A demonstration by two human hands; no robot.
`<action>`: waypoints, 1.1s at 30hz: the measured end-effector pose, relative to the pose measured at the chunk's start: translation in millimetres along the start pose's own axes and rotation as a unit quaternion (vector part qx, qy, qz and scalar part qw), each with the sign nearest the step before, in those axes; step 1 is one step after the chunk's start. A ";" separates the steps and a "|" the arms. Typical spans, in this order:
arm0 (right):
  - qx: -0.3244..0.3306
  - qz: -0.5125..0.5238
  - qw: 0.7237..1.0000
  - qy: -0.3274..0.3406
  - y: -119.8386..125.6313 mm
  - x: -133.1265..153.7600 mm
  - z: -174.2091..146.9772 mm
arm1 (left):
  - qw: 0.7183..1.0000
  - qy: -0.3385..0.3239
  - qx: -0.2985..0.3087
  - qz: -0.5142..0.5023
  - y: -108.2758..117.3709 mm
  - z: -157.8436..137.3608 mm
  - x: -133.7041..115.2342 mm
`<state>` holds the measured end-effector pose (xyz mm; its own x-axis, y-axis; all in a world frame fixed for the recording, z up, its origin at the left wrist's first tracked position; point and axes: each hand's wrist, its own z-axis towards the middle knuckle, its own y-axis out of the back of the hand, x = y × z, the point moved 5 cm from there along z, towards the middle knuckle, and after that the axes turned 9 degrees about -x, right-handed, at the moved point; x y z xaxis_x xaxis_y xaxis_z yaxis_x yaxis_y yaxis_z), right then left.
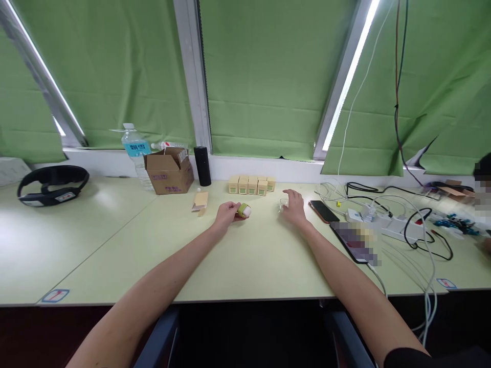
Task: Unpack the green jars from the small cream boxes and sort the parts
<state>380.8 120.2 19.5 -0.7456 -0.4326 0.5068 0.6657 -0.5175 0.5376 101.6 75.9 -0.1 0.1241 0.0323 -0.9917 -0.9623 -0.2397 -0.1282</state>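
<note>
My left hand (226, 213) is closed on a small green-and-white block (244, 210), pinched at its left side above the middle of the table; its exact kind is too small to make out. Over on the right, my right hand (294, 208) rests low at the table with thumb and fingers apart. Beside its thumb is a small clear piece, perhaps plastic (283, 205); whether the fingers touch it I cannot tell. Several small cream boxes (252, 186) with green squares stand in a row beyond both hands. An unfolded cream carton (200, 202) lies left of my left hand.
At the back left stand a cardboard box (169, 171), a water bottle (136, 153) and a black cylinder (202, 166). A black headset (53, 185) lies far left. Phones (324, 211), a power strip (399, 228) and tangled cables occupy the right. Another person shows at the right edge.
</note>
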 end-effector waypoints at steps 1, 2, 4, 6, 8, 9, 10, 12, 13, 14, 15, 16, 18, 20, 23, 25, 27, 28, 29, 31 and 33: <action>-0.001 -0.008 0.997 0.074 1.4 18.7 -3.9 | 1.000 0.017 0.008 -0.010 -0.8 -1.1 0.8; 0.008 -0.005 0.989 0.146 1.2 38.7 -10.1 | 0.999 0.034 0.016 -0.020 -1.8 -2.6 1.5; 0.033 0.007 0.965 0.258 -1.8 77.1 -26.6 | 0.998 0.058 0.027 -0.029 -3.9 -6.0 2.2; 0.062 0.014 0.942 0.329 -8.0 109.3 -44.3 | 0.997 0.065 0.034 -0.021 -5.9 -9.7 2.3; 0.078 0.012 0.932 0.355 -14.7 130.3 -57.1 | 0.997 0.067 0.042 -0.012 -8.1 -13.6 2.9; 0.079 0.008 0.932 0.354 -17.4 135.9 -60.8 | 0.997 0.068 0.047 -0.007 -9.2 -15.4 3.4; 0.076 0.004 0.934 0.350 -19.4 138.6 -63.0 | 0.996 0.070 0.053 -0.001 -10.3 -17.1 4.0; 0.059 0.001 0.937 0.343 -20.8 137.3 -64.0 | 0.995 0.075 0.066 0.009 -12.3 -19.8 5.1; 0.047 0.004 0.938 0.343 -20.3 134.6 -63.6 | 0.994 0.076 0.073 0.013 -13.3 -20.8 5.6; 0.033 0.011 0.938 0.345 -19.3 131.4 -62.9 | 0.994 0.078 0.080 0.017 -14.2 -21.6 5.8; 0.019 0.019 0.937 0.348 -18.2 128.0 -62.2 | 0.993 0.078 0.086 0.019 -15.2 -22.2 6.0; 0.007 0.028 0.936 0.351 -17.1 124.8 -61.5 | 0.993 0.077 0.091 0.019 -16.1 -22.5 6.0; -0.012 0.036 0.935 0.353 -15.9 119.8 -60.3 | 0.993 0.068 0.094 0.017 -17.5 -22.6 5.6; -0.021 0.031 0.937 0.348 -16.2 116.8 -59.3 | 0.995 0.040 0.086 0.008 -17.7 -21.6 3.4; -0.022 0.022 0.943 0.332 -17.8 114.3 -57.9 | 0.996 -0.034 0.084 -0.004 -16.8 -20.5 -2.9; -0.019 0.022 0.945 0.325 -18.7 113.1 -57.1 | 0.991 -0.084 0.100 -0.005 -16.3 -21.3 -7.2; -0.017 0.025 0.947 0.321 -19.3 112.1 -56.6 | 0.985 -0.124 0.122 -0.001 -16.3 -23.4 -10.0; -0.016 0.027 0.947 0.320 -19.5 111.7 -56.5 | 0.982 -0.134 0.133 0.003 -16.6 -24.6 -10.2; -0.016 0.029 0.947 0.318 -19.6 111.4 -56.3 | 0.979 -0.141 0.144 0.007 -17.3 -25.9 -9.8; -0.017 0.033 0.948 0.315 -19.5 110.8 -56.1 | 0.974 -0.148 0.169 0.018 -19.9 -28.8 -7.9; -0.017 0.035 0.949 0.312 -19.4 110.3 -56.0 | 0.970 -0.150 0.188 0.031 -22.5 -31.2 -5.7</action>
<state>283.9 41.2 27.2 -0.5792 -0.8144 0.0364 0.7208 -0.4907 0.4895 130.2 50.8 8.4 0.0408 0.3241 -0.9452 -0.9929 0.1185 -0.0022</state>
